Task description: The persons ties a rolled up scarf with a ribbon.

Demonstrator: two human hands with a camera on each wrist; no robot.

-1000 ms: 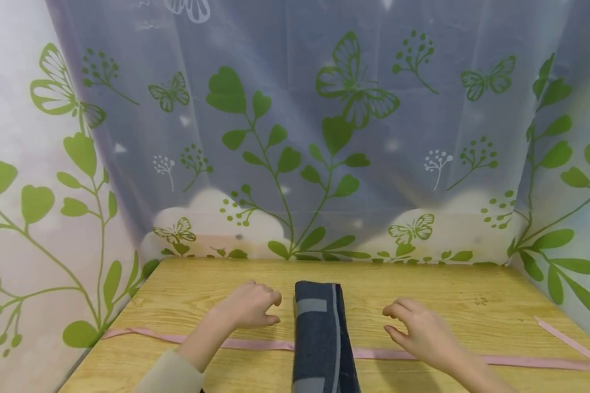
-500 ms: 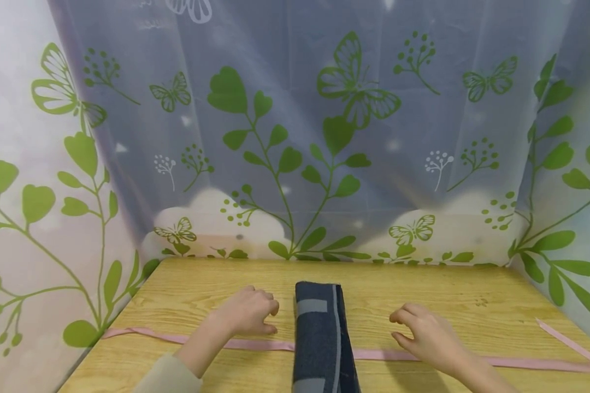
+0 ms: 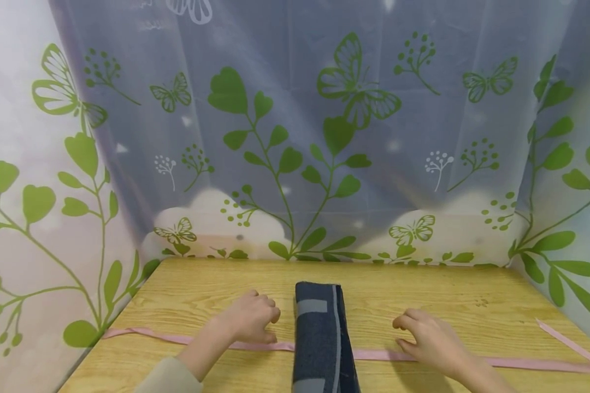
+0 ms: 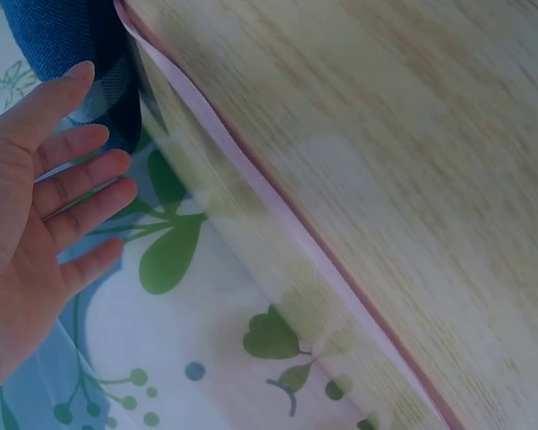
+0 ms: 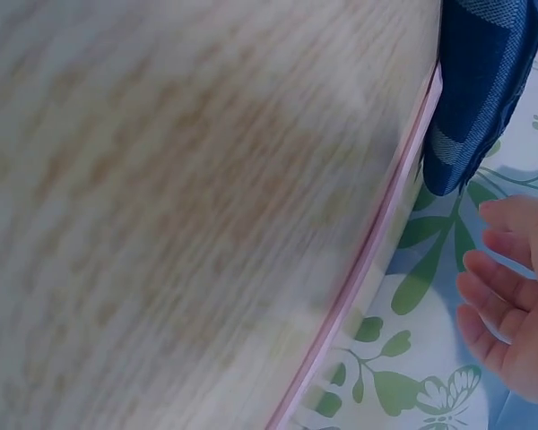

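Note:
A dark blue folded cloth (image 3: 317, 333) with lighter grey patches lies lengthwise on the table, on top of a long pink ribbon (image 3: 381, 355). The ribbon comes out on both sides of the cloth. To the cloth's left, my left hand (image 3: 252, 316) hovers with relaxed fingers and holds nothing. My right hand (image 3: 430, 337) is farther off on the other side, also holding nothing, its fingers loosely bent. In the left wrist view the left hand's (image 4: 45, 193) fingers are spread near the cloth (image 4: 76, 63). The right wrist view has the right hand (image 5: 520, 296) below the cloth's (image 5: 480, 90) end.
The wood-grain table (image 3: 216, 273) meets a hanging blue-grey sheet (image 3: 255, 164) printed with green leaves and butterflies at the back. Similar printed sheets stand at both sides. The ribbon's right end (image 3: 565, 338) doubles back near the right edge.
My right hand has drifted right and a little nearer to me, away from the cloth. The left hand has lowered slightly. The cloth and ribbon stay where they were.

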